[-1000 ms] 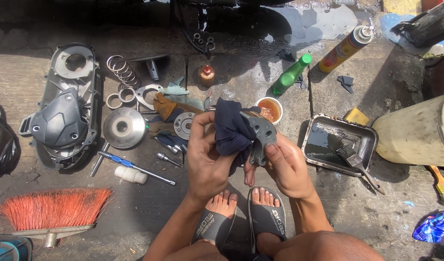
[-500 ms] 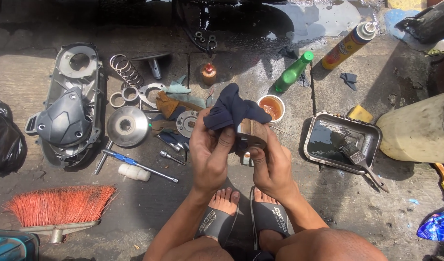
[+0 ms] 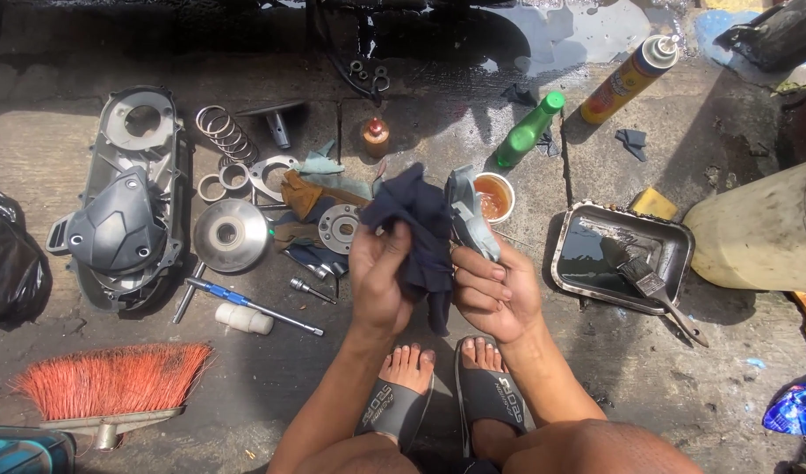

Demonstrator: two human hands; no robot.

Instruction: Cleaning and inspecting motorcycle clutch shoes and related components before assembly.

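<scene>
My left hand grips a dark blue rag that hangs down between both hands. My right hand holds a grey, curved metal part upright, its edge against the rag. Both hands hover above my sandalled feet over the concrete ground. Just behind the hands lie a round metal flange and a small cup of orange grease.
Left: a grey engine cover, a pulley disc, a coil spring, rings, a blue-handled tool, an orange brush. Right: a metal tray with a paintbrush, a green bottle, a spray can, a cream bucket.
The hands have shifted the rag and the grey part: the rag, bunched over the part before, now hangs from the left hand, and the part stands exposed in the right hand.
</scene>
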